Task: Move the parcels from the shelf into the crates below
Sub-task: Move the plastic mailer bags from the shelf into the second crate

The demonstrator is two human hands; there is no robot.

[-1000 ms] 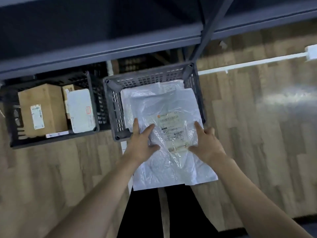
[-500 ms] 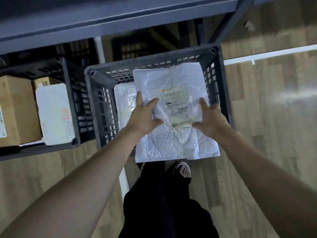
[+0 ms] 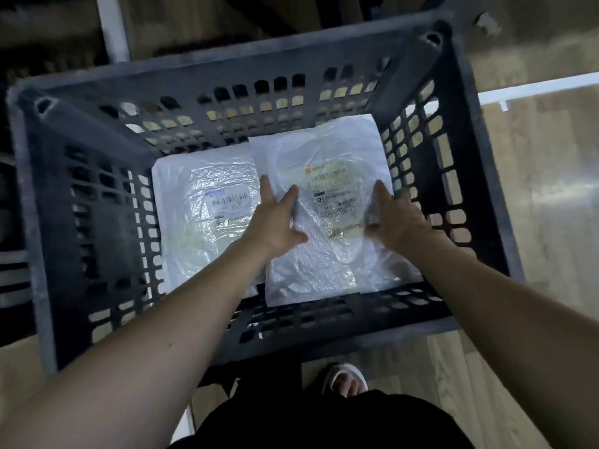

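A white poly mailer parcel (image 3: 324,222) is held flat inside a dark perforated plastic crate (image 3: 97,222), gripped at its left edge by the left hand (image 3: 275,218) and its right edge by the right hand (image 3: 395,218). It partly overlaps a second labelled mailer (image 3: 201,215).

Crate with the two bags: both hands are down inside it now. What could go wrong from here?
1. The held bag overlaps the other bag and seems to ride up the crate wall on the right, so it may settle tilted or slide.
2. The left hand and right hand grip slick, crinkled film; it could slip or drag along on withdrawal.
3. The overlap could hide the lower bag's label.
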